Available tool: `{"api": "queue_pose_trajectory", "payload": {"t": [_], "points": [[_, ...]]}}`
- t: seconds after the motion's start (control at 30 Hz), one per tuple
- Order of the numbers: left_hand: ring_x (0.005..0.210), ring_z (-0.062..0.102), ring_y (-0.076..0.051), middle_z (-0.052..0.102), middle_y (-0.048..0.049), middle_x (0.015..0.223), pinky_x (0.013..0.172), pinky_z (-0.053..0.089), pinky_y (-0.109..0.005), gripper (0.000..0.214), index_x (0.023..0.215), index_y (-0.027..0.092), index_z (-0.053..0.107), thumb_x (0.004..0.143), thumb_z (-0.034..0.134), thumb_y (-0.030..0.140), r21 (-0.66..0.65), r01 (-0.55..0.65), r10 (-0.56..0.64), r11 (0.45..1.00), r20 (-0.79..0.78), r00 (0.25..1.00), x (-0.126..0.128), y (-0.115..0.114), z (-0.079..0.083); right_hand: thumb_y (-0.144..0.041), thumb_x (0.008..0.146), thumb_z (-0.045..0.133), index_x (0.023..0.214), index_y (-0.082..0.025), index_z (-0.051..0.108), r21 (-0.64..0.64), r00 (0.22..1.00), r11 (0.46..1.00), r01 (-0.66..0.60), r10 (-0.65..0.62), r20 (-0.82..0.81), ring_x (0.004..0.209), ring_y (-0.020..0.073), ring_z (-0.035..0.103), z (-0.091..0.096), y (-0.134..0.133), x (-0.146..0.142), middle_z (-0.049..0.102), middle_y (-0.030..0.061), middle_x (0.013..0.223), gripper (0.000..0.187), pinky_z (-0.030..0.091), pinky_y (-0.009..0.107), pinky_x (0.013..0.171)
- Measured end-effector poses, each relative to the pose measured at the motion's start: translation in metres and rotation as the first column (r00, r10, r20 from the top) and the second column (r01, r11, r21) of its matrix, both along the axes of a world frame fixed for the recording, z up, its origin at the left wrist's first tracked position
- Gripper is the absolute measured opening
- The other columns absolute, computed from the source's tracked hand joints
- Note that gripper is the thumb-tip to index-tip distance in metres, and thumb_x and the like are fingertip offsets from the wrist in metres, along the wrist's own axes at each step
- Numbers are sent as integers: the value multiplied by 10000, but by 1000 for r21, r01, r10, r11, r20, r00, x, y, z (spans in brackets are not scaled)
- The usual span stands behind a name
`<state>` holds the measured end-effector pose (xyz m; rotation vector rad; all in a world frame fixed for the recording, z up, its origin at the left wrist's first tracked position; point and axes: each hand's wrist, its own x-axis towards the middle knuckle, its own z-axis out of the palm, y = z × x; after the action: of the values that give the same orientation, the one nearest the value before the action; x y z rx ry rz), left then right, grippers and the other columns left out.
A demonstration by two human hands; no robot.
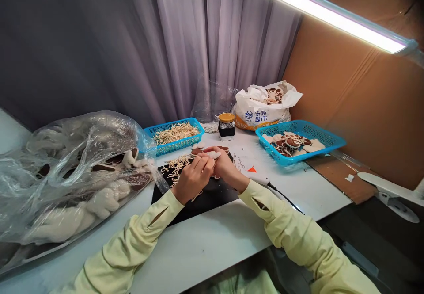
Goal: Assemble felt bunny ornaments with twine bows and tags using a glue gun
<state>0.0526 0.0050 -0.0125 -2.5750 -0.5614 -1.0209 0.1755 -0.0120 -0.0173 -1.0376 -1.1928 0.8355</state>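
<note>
Both my hands meet over a black mat (212, 196) on the white table (205, 241). My left hand (192, 178) is closed in a pinch on a small cream and brown felt piece (212, 154), and my right hand (225, 166) is closed on the same piece from the other side. Small cream string bows (175, 168) lie scattered on the mat just left of my hands. More brown and cream felt pieces (195, 149) lie on the table just behind my hands. Both sleeves are pale yellow.
A blue basket (175, 135) of cream bows stands behind the mat. A second blue basket (326, 143) holds felt pieces at right. A small dark jar (227, 127), a white shopping bag (261, 108), a big clear bag (73, 174) of plush parts at left, and a cardboard wall (357, 99).
</note>
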Motion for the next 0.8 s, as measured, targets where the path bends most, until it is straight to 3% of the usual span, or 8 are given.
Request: {"api": "queue_pose_trajectory", "payload": {"t": [0.13,0.23,0.37,0.5,0.63,0.7,0.73,0.8], "points": [[783,592,-206,624,-70,783,738,478,-342,121,879,195,529,876,413,162,-51,63,-59,997,80,995,6,-13,3,-304,726,565,877,-197,499,39,997,998,53,-50,-54,740,161,623,-4,3,-4,643,6,770,195,496,273,634],[753,580,-181,608,-46,784,736,474,-317,101,878,206,503,891,408,177,-109,91,-72,990,166,983,10,-25,7,-320,755,544,883,-201,494,73,996,995,73,-69,-65,789,168,626,-2,1,-8,656,24,831,182,493,286,692],[728,586,-149,605,-17,792,701,468,-262,63,904,209,486,901,425,194,-199,98,-41,975,269,962,13,-39,12,-367,795,507,859,-208,481,104,996,990,91,-88,-31,710,154,612,4,-6,-9,654,30,804,173,475,252,606],[669,580,-128,609,-1,770,646,464,-236,36,892,205,505,884,471,213,-364,151,-26,919,326,945,12,-45,14,-415,809,505,813,-215,484,115,990,986,119,-127,61,589,133,551,5,-9,-5,612,-2,698,201,415,224,491],[657,587,-130,629,-11,751,627,479,-244,80,876,200,525,880,447,210,-366,300,-173,881,342,924,14,-62,16,-441,841,486,801,-216,501,122,970,982,144,-164,177,527,128,502,-8,-7,-15,555,-20,630,229,392,246,491],[688,616,-141,644,-9,729,656,498,-249,126,800,209,543,870,441,229,-385,434,-356,815,258,898,16,-76,20,-446,846,499,799,-206,533,123,954,984,129,-158,256,515,125,496,-15,-6,-24,547,-20,621,247,409,263,525],[721,629,-156,655,-22,751,686,505,-265,114,800,209,553,861,460,235,-454,506,-473,733,194,859,15,-83,23,-443,851,506,810,-193,552,126,944,986,113,-146,297,512,119,497,-15,-7,-27,544,-24,616,257,422,268,544],[723,634,-153,661,-22,770,696,508,-273,112,846,213,552,875,444,206,-586,476,-403,656,261,877,12,-92,31,-420,862,514,858,-172,586,142,921,987,70,-119,370,532,121,517,-10,-11,-27,555,-23,619,258,448,290,591]]}}
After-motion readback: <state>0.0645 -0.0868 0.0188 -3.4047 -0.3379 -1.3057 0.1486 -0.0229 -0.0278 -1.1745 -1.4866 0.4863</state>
